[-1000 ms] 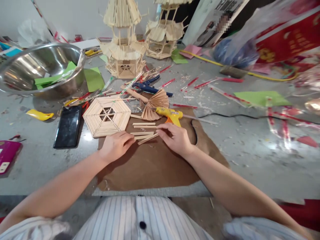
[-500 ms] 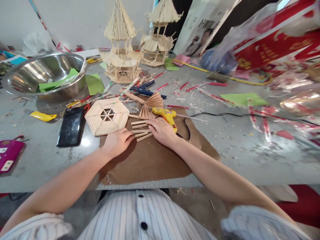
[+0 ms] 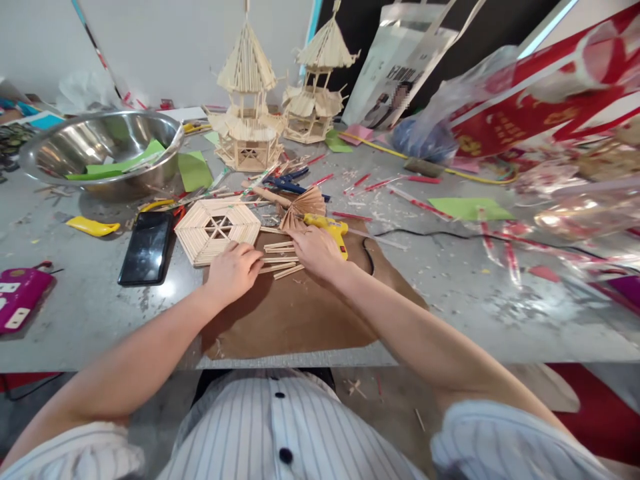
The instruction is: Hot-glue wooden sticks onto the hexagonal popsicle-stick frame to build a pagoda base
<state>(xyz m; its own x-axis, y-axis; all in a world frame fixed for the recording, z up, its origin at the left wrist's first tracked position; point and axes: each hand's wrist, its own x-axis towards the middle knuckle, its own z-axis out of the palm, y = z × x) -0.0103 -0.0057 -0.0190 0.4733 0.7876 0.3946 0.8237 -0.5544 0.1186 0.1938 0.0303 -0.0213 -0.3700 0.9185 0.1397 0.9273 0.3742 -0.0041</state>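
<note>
Several thin wooden sticks (image 3: 279, 259) lie in a loose row on the brown paper sheet (image 3: 295, 320), between my two hands. My left hand (image 3: 234, 272) has its fingers curled and pinched at the left ends of the sticks. My right hand (image 3: 319, 252) covers their right ends, its fingers bent over them; the fingertips are partly hidden. Close behind my right hand lies a yellow glue gun (image 3: 337, 232). A flat hexagonal stick frame (image 3: 193, 230) with an opening in its middle rests beside my left hand. A pleated brown paper fan (image 3: 304, 203) lies behind the sticks.
Two stick-built pagodas (image 3: 247, 127) stand at the back. To the left are a steel basin (image 3: 45, 160), a black phone (image 3: 145, 249) and a yellow-handled cutter (image 3: 93, 226). Blue pliers (image 3: 285, 180) lie behind the frame. A black cord (image 3: 450, 232) runs right among plastic scraps.
The camera view has shifted slightly. My left hand has moved a little along the sticks, and my right hand's fingers reach nearer the paper fan. The sticks remain between both hands.
</note>
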